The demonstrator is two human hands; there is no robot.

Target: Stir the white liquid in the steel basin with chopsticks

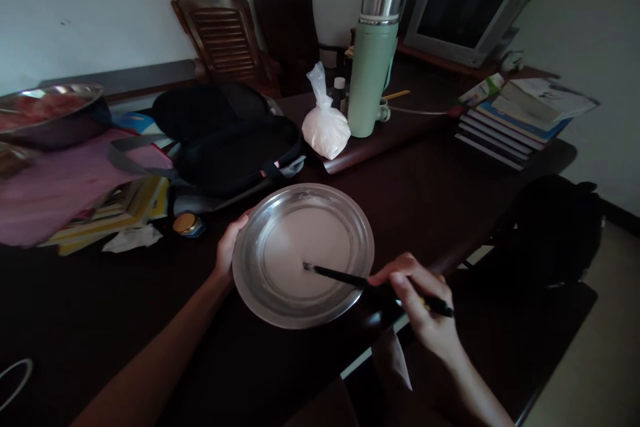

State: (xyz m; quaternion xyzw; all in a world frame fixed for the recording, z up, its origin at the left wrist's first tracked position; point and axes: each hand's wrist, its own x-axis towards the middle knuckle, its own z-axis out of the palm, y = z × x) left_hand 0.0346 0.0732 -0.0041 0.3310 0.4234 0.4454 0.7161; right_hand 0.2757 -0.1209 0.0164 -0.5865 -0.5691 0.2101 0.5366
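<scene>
A round metal basin (305, 321) is at the middle of the dark table, with a pale, smooth layer (290, 247) covering its bottom; whether it is powder or liquid I cannot tell. My left hand (233, 240) grips the basin's left rim, most of its fingers hidden behind it. In my right hand (420, 297), between thumb and fingers, is a slim black pen-like stick (340, 275). It slants over the right rim, and its whitish tip is at the pale layer near the centre. A tied clear bag of white powder (326, 133) stands beyond the basin.
Behind the basin stands a green thermos (373, 80). An open black bag (230, 147) and a small gold-lidded jar (189, 224) lie left. A metal bowl (60, 127) sits far left, stacked books (500, 130) at right. The table's near edge runs below my right hand.
</scene>
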